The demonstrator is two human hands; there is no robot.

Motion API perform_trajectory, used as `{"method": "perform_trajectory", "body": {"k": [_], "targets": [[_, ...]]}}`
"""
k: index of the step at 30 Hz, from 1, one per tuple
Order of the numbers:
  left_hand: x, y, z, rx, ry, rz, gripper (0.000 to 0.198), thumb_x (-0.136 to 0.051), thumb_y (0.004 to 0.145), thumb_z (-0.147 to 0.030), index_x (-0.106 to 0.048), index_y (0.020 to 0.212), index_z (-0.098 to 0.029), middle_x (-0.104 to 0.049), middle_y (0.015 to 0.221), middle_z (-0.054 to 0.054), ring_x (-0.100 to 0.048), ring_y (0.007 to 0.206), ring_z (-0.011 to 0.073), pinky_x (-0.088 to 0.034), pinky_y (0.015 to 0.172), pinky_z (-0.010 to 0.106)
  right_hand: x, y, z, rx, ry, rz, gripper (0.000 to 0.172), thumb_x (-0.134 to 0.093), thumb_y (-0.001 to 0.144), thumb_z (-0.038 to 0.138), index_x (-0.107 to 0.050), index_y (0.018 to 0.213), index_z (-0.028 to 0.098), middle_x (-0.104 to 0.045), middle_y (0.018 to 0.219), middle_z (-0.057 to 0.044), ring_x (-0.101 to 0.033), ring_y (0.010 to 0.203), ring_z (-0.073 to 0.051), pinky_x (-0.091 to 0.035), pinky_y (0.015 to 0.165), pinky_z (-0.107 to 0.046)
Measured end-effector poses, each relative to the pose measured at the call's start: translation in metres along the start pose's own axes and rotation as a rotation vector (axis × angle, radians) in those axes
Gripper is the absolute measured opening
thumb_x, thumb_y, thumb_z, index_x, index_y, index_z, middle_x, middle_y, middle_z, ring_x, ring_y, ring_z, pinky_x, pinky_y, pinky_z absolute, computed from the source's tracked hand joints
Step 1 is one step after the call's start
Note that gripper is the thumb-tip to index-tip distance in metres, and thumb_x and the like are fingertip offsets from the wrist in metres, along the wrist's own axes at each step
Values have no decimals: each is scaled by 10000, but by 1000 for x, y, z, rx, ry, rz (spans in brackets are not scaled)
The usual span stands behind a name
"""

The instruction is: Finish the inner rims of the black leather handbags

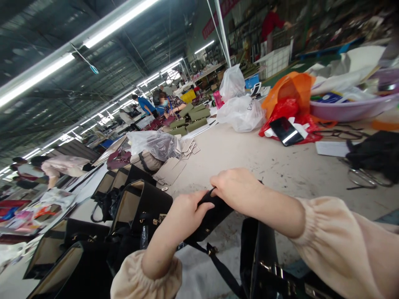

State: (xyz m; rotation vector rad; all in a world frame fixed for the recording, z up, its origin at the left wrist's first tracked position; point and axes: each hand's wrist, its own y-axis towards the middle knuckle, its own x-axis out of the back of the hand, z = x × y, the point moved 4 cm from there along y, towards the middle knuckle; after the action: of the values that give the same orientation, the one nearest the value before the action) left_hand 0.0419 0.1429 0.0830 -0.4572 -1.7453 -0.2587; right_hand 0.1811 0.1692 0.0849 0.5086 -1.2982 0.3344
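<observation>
A black handbag (207, 226) is between my two hands at the table's near edge, its strap hanging below. My left hand (187, 214) grips the bag's upper edge, thumb on top. Close beside it, my right hand (235, 189) pinches the same edge from the other side, with its fingertips curled over. The fingers hide much of that edge. Just below my right forearm is another black bag (258, 257) with gold-coloured fittings. Several black handbags with tan linings stand open to the left, one of them (141, 207) near my left wrist.
Flat card pieces (171, 170) and a clear plastic bag (154, 143) lie beyond the bags. Olive-green bags (190, 120) are stacked farther back. To the right are a phone (286, 132) on red plastic, white plastic bags (241, 113) and a purple basin (352, 110). Other people work in the background.
</observation>
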Motion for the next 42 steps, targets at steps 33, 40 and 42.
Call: {"method": "perform_trajectory", "body": {"k": [33,40,42], "targets": [[-11,13,5,90,-131,-46,285,-424,870,-289,-462,609,-180,-450,530,-32,-440,536,104,-275,544,231,11,-18,-16,-83,-125,-134,147,-524,838,293,-631,766,221,-673,736,-31,-624,649,-187,-314,493,-255],[-11,11,1,64,-59,-51,273,-428,875,-285,-474,626,-183,-483,539,-28,-465,535,103,-293,543,224,11,-16,-15,-105,-157,-133,157,-515,835,287,-631,754,219,-669,712,-40,-614,600,-186,-288,464,-253],[-10,11,-3,57,-6,-40,259,-426,878,-284,-495,648,-186,-520,551,-21,-488,537,111,-297,542,231,12,-16,-15,-114,-159,-127,154,-512,835,284,-632,762,220,-670,719,-44,-618,608,-191,-305,469,-253]]}}
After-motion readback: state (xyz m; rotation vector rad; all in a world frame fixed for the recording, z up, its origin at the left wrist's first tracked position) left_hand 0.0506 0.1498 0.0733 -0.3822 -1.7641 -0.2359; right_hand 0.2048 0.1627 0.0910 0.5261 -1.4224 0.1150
